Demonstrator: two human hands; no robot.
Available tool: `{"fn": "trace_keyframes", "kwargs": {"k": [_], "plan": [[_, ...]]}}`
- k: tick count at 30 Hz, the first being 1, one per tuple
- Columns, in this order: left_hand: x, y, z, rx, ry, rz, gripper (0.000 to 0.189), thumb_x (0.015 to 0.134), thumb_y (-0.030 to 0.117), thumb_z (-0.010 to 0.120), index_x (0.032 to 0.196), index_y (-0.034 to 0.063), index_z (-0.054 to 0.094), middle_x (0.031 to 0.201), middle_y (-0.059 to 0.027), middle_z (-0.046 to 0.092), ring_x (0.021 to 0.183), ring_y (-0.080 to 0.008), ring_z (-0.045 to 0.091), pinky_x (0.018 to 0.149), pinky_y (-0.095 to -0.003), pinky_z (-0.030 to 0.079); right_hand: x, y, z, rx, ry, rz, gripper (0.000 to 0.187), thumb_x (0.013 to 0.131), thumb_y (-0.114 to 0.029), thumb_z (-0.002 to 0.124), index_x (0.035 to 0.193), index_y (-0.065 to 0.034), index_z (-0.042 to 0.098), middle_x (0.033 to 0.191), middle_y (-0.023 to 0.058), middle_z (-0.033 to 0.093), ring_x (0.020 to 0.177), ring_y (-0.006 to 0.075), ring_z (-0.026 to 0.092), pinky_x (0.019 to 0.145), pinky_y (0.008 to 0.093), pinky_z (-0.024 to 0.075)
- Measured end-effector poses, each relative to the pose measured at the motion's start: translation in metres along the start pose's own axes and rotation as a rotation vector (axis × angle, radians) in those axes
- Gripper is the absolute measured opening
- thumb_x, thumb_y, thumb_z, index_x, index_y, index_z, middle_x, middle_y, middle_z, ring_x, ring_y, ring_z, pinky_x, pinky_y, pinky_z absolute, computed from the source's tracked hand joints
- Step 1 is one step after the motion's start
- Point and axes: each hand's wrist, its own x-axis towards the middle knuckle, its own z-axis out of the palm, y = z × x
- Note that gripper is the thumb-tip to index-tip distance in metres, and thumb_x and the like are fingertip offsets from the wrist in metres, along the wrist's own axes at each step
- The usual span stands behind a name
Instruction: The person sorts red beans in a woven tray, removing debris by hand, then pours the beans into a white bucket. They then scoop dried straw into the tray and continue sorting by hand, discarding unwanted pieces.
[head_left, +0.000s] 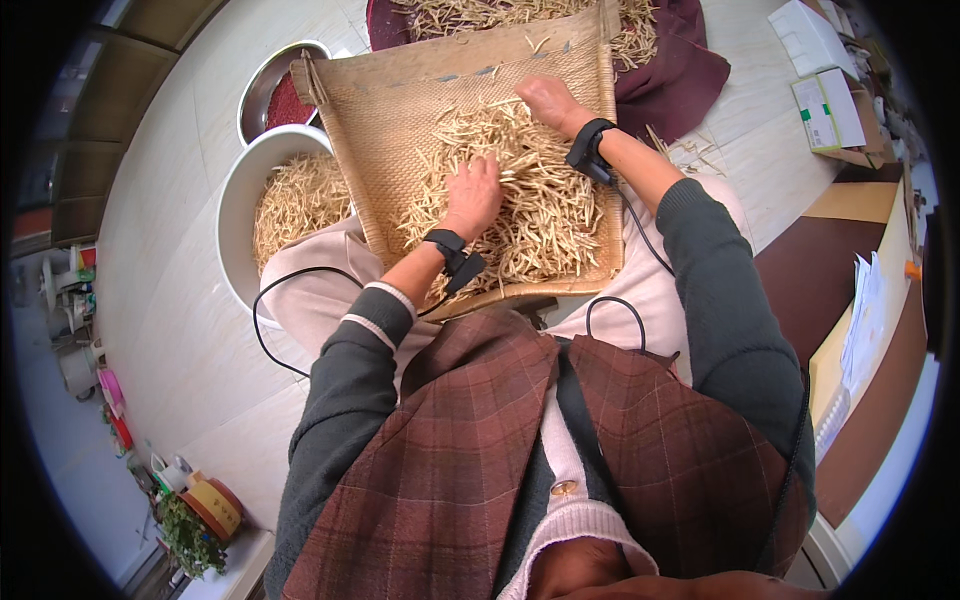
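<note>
A woven winnowing basket (367, 112) rests across the lap, its wooden-edged side facing away. Dried bean pods (551, 217) lie heaped in its middle and right part. My left hand (474, 196) is on the left side of the heap, fingertips among the pods; whether it grips any is hidden. My right hand (553, 103) is at the heap's far edge, fingers curled in and palm turned away. Pale pods lie right by its fingertips, but I cannot tell if one is held. Both wrists wear black cabled straps.
Left of the basket stands a white tub (234, 217) of pods or husks (300, 199). Behind it, a metal basin (255, 86) holds small red beans (289, 105). More pods lie on a maroon cloth (675, 82) beyond the basket. Boxes (829, 112) stand at the right; a potted plant (191, 536) is lower left.
</note>
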Motion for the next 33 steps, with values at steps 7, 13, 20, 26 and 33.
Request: {"fn": "trace_keyframes", "kwargs": {"k": [7, 13, 20, 26, 33], "plan": [[0.002, -0.035, -0.077, -0.305, -0.178, 0.085, 0.063, 0.083, 0.031, 0.069, 0.138, 0.0081, 0.047, 0.135, -0.0167, 0.050, 0.117, -0.0346, 0.055, 0.096, -0.0464, 0.045, 0.008, -0.035, -0.068, 0.324, 0.102, 0.195, 0.004, 0.069, -0.004, 0.067, 0.070, -0.0028, 0.063, 0.067, 0.0137, 0.062, 0.063, 0.0280, 0.064, 0.057, 0.0403, 0.0510], [-0.006, -0.033, -0.111, -1.117, 0.072, -0.061, 0.025, 0.093, 0.022, 0.063, 0.102, 0.0008, 0.070, 0.086, -0.0052, 0.070, 0.076, -0.0109, 0.062, 0.067, -0.0243, 0.049, -0.005, -0.100, -0.106, 1.416, -0.098, 0.632, 0.009, 0.078, 0.001, 0.068, 0.069, 0.0006, 0.066, 0.058, 0.0076, 0.063, 0.044, 0.0094, 0.057, 0.036, 0.0197, 0.0427], [-0.012, -0.031, -0.097, -1.272, 0.106, -0.030, 0.022, 0.090, 0.012, 0.065, 0.072, 0.0008, 0.066, 0.064, -0.0031, 0.062, 0.057, -0.0072, 0.055, 0.052, -0.0216, 0.042, -0.027, -0.149, -0.113, 1.452, -0.234, 0.721, 0.019, 0.089, -0.011, 0.064, 0.073, -0.0004, 0.065, 0.061, 0.0070, 0.063, 0.047, 0.0104, 0.061, 0.040, 0.0210, 0.0491], [-0.007, -0.032, -0.086, -1.018, 0.080, -0.014, 0.022, 0.091, 0.010, 0.062, 0.072, -0.0013, 0.065, 0.063, -0.0030, 0.061, 0.056, -0.0086, 0.055, 0.050, -0.0243, 0.042, -0.022, -0.144, -0.101, 1.279, -0.099, 0.710, 0.020, 0.090, -0.017, 0.063, 0.080, 0.0006, 0.064, 0.066, 0.0051, 0.064, 0.056, 0.0097, 0.062, 0.045, 0.0220, 0.0508], [-0.007, -0.022, -0.082, -1.112, -0.073, -0.029, 0.015, 0.093, 0.011, 0.060, 0.086, 0.0012, 0.069, 0.065, -0.0018, 0.063, 0.057, -0.0066, 0.056, 0.051, -0.0223, 0.045, -0.015, -0.135, -0.083, 1.394, 0.007, 0.673, 0.019, 0.085, -0.010, 0.069, 0.071, -0.0027, 0.059, 0.061, 0.0013, 0.060, 0.054, 0.0041, 0.056, 0.042, 0.0183, 0.0435]]}}
